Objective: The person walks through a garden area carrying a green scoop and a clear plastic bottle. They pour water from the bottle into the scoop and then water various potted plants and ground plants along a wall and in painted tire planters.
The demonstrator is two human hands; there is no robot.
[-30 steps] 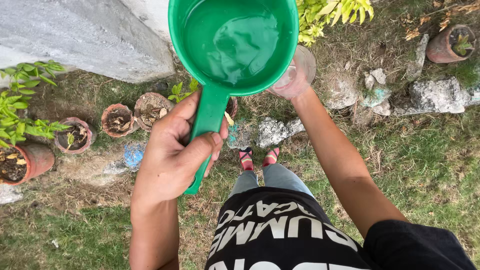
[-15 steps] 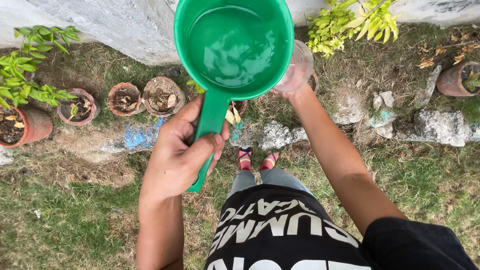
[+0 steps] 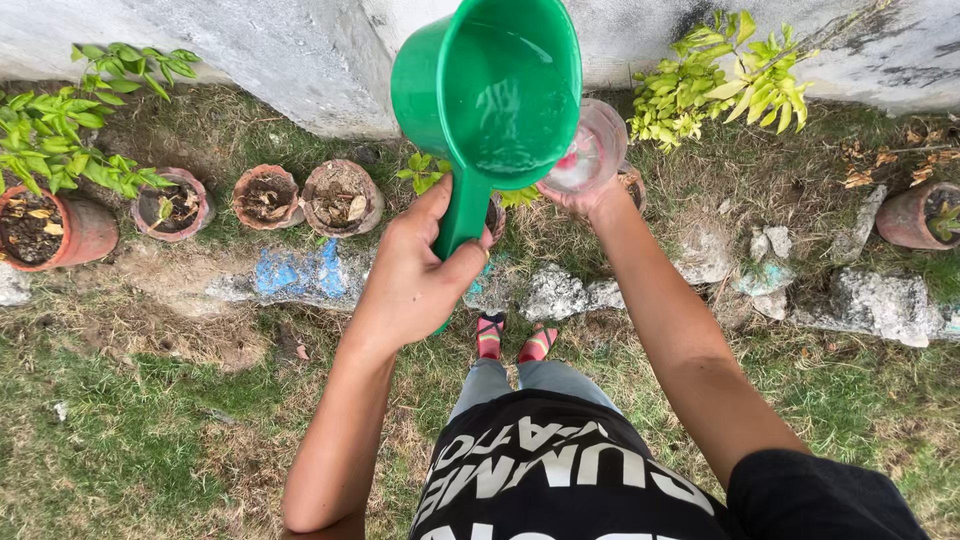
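The left hand (image 3: 415,275) is wrapped tightly around the handle of a green plastic dipper (image 3: 490,100), thumb on one side and fingers curled over the other. The dipper is raised in front of the grey wall (image 3: 280,50), tilted, with water showing inside its bowl. Just to the right of the dipper, touching its rim, the right hand (image 3: 580,195) cups a clear plastic container (image 3: 590,150) from below, gripping its base. Left of the dipper, along the foot of the wall, stand clay pots (image 3: 340,195) filled with soil and dry leaves. Below the dipper, on the grass, are the person's feet in red sandals (image 3: 512,340).
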